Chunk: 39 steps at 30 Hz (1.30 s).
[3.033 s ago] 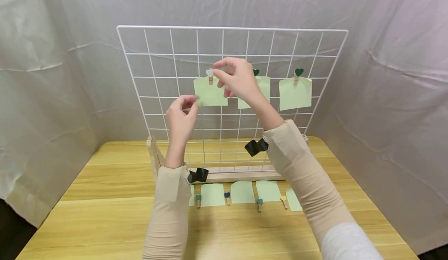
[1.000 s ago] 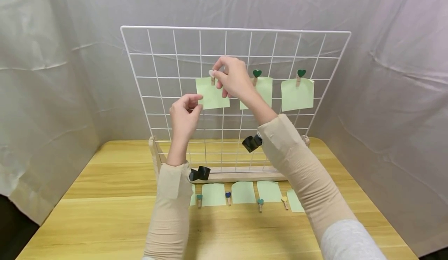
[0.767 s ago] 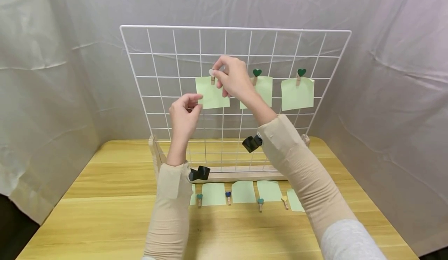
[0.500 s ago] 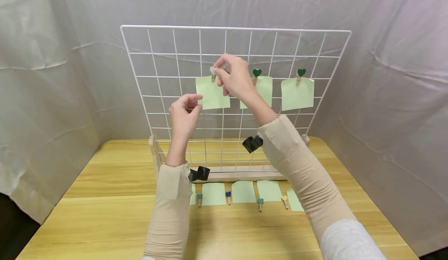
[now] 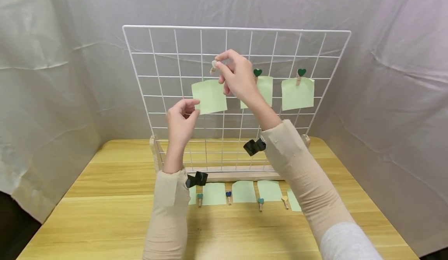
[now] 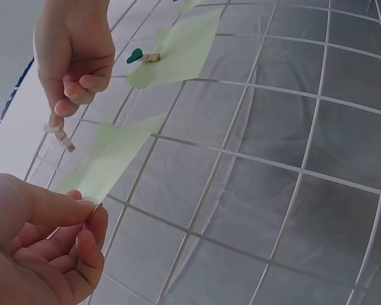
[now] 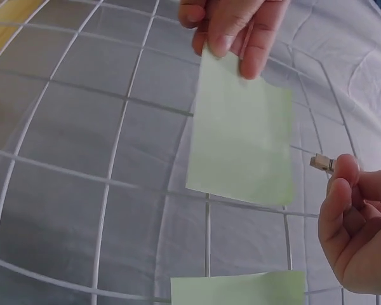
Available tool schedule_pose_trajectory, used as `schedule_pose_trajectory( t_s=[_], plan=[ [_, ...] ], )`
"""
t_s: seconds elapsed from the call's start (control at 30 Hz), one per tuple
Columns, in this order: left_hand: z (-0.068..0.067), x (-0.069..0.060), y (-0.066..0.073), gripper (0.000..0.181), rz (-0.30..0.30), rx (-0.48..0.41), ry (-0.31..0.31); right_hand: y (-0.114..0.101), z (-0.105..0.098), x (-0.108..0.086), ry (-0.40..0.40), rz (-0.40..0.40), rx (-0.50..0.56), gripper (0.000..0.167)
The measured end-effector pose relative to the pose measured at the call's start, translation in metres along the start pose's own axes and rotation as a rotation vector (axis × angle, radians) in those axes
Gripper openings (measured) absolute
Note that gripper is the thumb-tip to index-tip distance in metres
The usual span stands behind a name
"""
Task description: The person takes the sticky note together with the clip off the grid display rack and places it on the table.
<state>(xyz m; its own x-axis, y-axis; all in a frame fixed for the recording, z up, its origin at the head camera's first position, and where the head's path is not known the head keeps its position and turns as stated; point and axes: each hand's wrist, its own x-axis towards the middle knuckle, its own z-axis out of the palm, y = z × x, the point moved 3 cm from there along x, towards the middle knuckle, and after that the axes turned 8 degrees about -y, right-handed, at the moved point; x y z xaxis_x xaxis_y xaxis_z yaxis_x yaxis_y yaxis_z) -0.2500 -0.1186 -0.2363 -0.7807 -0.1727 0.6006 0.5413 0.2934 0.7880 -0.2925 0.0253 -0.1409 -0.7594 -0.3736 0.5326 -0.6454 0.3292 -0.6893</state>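
My left hand point(image 5: 181, 122) pinches a pale green paper note point(image 5: 210, 96) by its left edge, in front of a white wire grid point(image 5: 154, 76). Just above the note, my right hand point(image 5: 238, 75) pinches a small wooden clothespin point(image 5: 213, 66) with a white heart on it. The clothespin is apart from the note, as the right wrist view also shows, its wooden end point(image 7: 321, 163) pointing away from the fingers. Two more notes hang on the grid to the right, each under a dark green heart clothespin point(image 5: 301, 73); my right hand partly covers the nearer note point(image 5: 265, 90).
Wooden feet hold the grid upright on a wood-grain table point(image 5: 105, 213). In front of its base lie several green notes point(image 5: 243, 192) and heart clothespins, among them a blue one point(image 5: 229, 197) and a yellow one point(image 5: 285, 202). Grey cloth point(image 5: 385, 96) surrounds the table.
The white-heart clothespin was over the note's top edge; my right hand has drawn it up and off. My left hand has shifted the note slightly down and left.
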Motion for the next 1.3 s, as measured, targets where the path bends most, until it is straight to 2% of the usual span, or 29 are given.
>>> schedule_pose_trajectory(
  t_s=[0.4,0.57,0.8,1.0,1.3],
  plan=[
    [-0.01,-0.015,-0.009,0.018,-0.076,0.01,-0.007,0.005,0.004,-0.017,0.037,-0.058,0.081,0.019],
    [-0.013,-0.021,-0.012,0.018,-0.107,0.004,-0.01,0.009,0.01,-0.024,0.021,-0.07,0.119,0.017],
    [-0.018,-0.031,-0.018,0.018,-0.108,0.015,-0.006,0.018,0.02,-0.035,-0.018,-0.09,0.174,0.016],
    [-0.023,-0.041,-0.025,0.018,-0.147,0.066,-0.01,0.03,0.03,-0.044,-0.047,-0.088,0.199,0.014],
    [-0.031,-0.057,-0.04,0.017,-0.189,0.032,-0.017,0.048,0.045,-0.057,-0.073,-0.032,0.223,0.014]
  ],
)
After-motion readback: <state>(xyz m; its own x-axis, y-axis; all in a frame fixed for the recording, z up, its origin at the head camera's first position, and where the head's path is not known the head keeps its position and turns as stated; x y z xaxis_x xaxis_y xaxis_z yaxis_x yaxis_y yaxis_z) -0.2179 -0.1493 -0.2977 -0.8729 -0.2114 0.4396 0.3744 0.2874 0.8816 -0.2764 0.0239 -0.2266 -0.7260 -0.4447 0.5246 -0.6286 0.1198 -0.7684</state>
